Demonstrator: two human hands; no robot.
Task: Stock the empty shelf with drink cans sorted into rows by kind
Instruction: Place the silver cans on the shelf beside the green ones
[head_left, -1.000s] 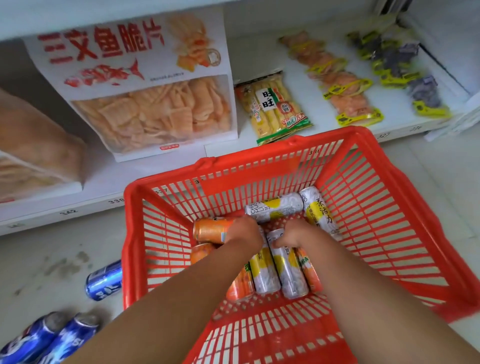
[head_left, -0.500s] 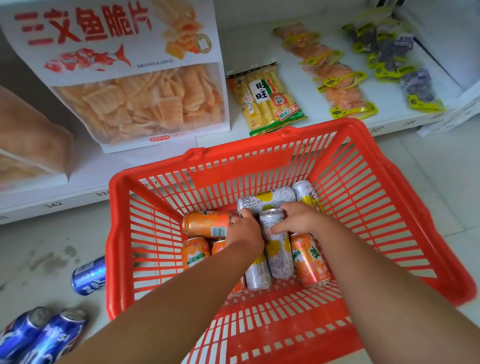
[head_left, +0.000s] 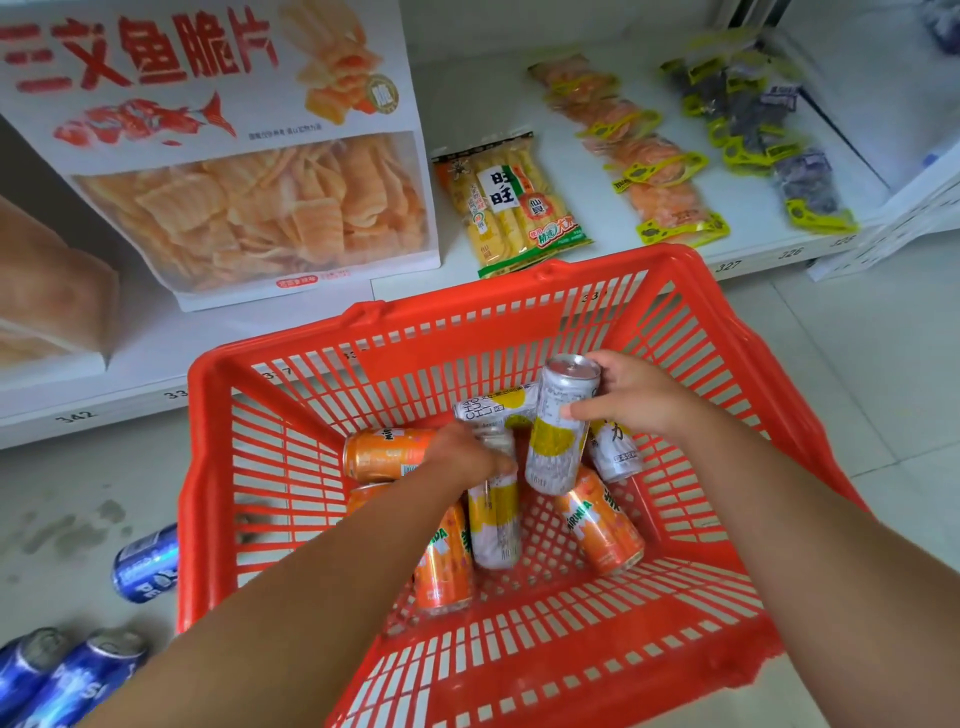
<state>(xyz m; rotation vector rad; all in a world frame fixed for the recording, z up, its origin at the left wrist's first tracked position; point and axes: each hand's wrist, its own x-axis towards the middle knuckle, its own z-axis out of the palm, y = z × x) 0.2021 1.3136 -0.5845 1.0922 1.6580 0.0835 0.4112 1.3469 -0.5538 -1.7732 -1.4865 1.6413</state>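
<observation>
Early going: the right hand (head_left: 631, 397) lifts a silver-yellow can (head_left: 561, 423) from the red basket (head_left: 519, 670), left hand (head_left: 462, 457) fingers apparently clasping another, most cans unshelved.

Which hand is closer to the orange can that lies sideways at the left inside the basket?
Left. The left hand touches the right end of that orange can. The right hand is farther right and higher, holding up a silver-and-yellow can.
</observation>
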